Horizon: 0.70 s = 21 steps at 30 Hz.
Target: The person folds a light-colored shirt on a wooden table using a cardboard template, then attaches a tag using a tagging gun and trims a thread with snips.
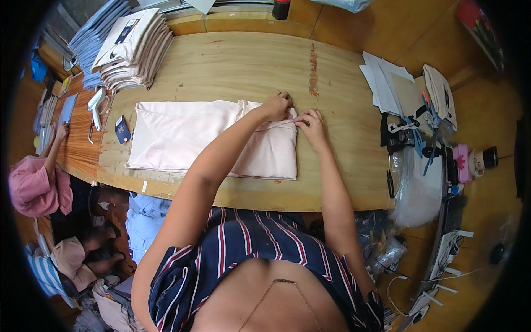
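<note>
A pale pink folded garment (185, 133) lies flat across the wooden table, its long side running left to right. At its far right corner my left hand (276, 106) is closed, the fingers curled over the cloth at the edge. Just to the right, my right hand (312, 126) pinches the garment's right edge between thumb and fingers. Between the two hands a narrow fold of cloth is drawn up. What exactly lies under my left fingers is partly hidden. A dark blue hang tag (123, 129) rests on the table left of the garment.
Stacks of folded cream garments (135, 50) and blue garments (99, 33) stand at the far left. A white tagging gun (97, 108) lies nearby. Papers (387, 83), clear plastic bags (415, 193) and tools line the right side. A co-worker in pink (41, 185) sits at left.
</note>
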Each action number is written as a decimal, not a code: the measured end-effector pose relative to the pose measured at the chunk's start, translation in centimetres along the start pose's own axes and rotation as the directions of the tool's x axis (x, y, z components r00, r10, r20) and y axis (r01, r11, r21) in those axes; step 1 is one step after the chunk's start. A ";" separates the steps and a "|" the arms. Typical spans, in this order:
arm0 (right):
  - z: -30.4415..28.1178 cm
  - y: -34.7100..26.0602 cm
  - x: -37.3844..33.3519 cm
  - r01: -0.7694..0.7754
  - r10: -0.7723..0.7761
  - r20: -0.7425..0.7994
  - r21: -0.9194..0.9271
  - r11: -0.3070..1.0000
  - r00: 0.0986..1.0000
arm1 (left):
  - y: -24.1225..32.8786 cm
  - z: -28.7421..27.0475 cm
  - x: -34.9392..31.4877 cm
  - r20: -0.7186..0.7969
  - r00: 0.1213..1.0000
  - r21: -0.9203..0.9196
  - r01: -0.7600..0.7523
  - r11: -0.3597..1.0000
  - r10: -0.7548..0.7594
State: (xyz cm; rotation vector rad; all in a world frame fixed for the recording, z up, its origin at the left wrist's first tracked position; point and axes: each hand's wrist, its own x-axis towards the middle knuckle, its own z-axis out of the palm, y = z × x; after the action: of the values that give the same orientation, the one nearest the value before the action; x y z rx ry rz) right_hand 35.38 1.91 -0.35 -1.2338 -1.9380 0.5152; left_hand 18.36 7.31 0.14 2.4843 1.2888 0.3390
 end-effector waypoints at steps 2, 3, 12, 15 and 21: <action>-0.2 -0.2 -0.5 0.015 -0.011 -0.074 0.063 0.998 0.997 | 0.5 -1.3 0.0 0.097 0.995 -0.356 0.051 0.933 -0.017; -0.3 -0.5 -0.8 0.024 -0.014 -0.109 0.095 0.995 0.994 | 0.8 -1.8 -0.2 0.148 0.989 -0.517 0.090 0.851 -0.015; -0.4 -5.6 -8.4 -0.008 -0.042 -0.361 -0.138 0.990 0.932 | 2.0 -3.5 -0.5 0.008 0.983 -0.833 0.107 0.543 -0.181; -0.8 -5.9 -10.2 -0.164 0.163 -0.269 0.018 0.986 0.949 | 3.0 -3.1 -1.5 -0.319 0.942 -0.316 0.001 0.949 -0.107; -4.0 -2.4 -5.3 -0.174 0.201 -0.251 0.125 0.977 0.947 | 8.4 -0.2 -8.4 -0.117 0.987 0.213 -0.084 0.973 0.111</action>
State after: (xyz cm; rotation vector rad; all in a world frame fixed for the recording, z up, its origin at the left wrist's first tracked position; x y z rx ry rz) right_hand 38.30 -4.14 1.73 -1.3558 -1.5632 0.5118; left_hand 19.79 -4.11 3.01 2.7485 1.3144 0.4134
